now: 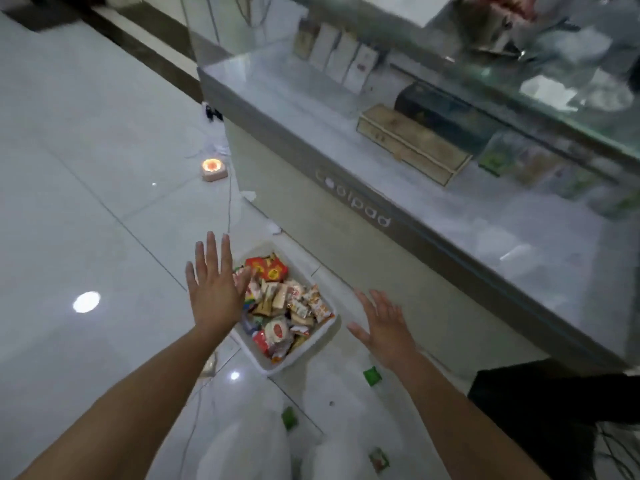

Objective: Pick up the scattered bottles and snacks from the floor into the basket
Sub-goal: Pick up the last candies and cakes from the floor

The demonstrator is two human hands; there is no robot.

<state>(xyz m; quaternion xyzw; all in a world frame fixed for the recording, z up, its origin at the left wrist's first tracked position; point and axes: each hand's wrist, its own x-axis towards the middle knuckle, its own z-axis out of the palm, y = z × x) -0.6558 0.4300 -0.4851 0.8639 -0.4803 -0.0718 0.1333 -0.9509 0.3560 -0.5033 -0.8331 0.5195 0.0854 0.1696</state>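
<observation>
Evidently between grasps, with nothing held in either of the hands; left hand (214, 289) spread flat, fingers straight and fanned, hovering over the near-left rim of the white basket (266, 367) and hiding part of its load; right hand (384, 327) splayed the same way, empty, out over bare tile to the basket's right, well apart from the other; probably poised so as to reach either side. Basket resting on the tiled floor (86, 202) close by the foot of the glass display cabinet (346, 202), likely set there to stay within reach yet off the open walkway; heaped to the brim with snack packets (294, 306), so seemingly most snacks gathered. Not yet collected, by the look of it: what seem to be clear green-labelled bottles (372, 375) lying on the floor nearer the body, one just under the right forearm, outlines too blurred to be sure. Farther off, near the cabinet's corner, crumpled paper (273, 227) and a small glowing pink block (214, 169), apparently no part of the job.
</observation>
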